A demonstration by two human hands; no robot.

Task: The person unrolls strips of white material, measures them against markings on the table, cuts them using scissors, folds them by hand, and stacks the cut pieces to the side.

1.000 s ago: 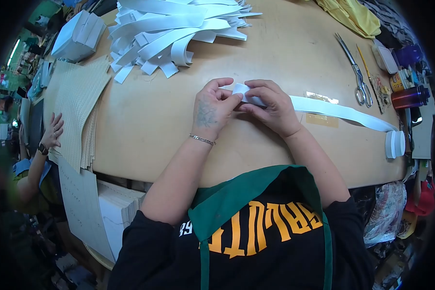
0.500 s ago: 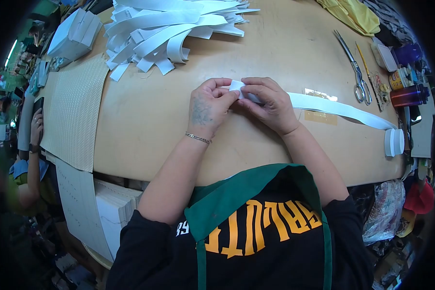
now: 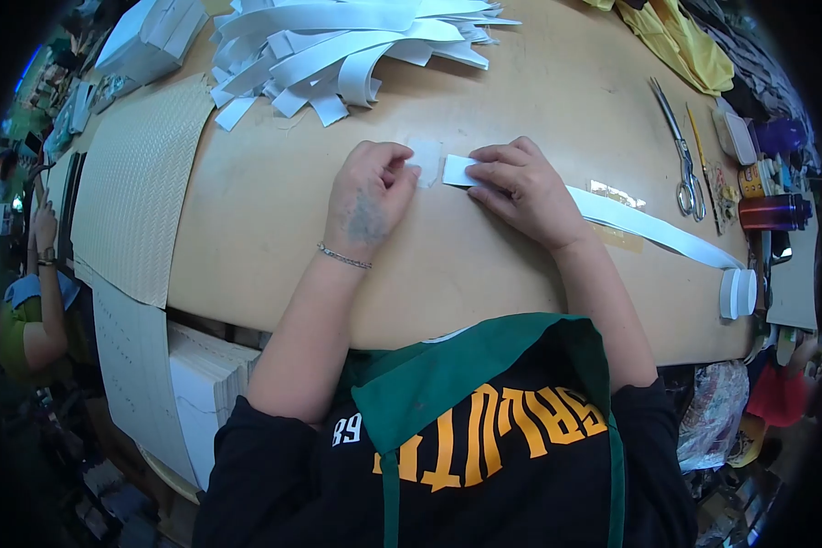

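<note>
Long, narrow and white, with a straight-cut free end: a strip (image 3: 644,221) of flat material, plain and smooth-looking. Held at that end under the fingers of the right hand (image 3: 525,187), near the middle of the tabletop. Runs out past that hand toward the table's right side, across shiny tape (image 3: 618,193), curving gently down to a white roll (image 3: 738,292) standing on edge. Just beside the free end, a pale, see-through patch (image 3: 426,163), roughly square and flat on the table. At its far side, fingertips of the left hand (image 3: 370,196); contact unclear.
</note>
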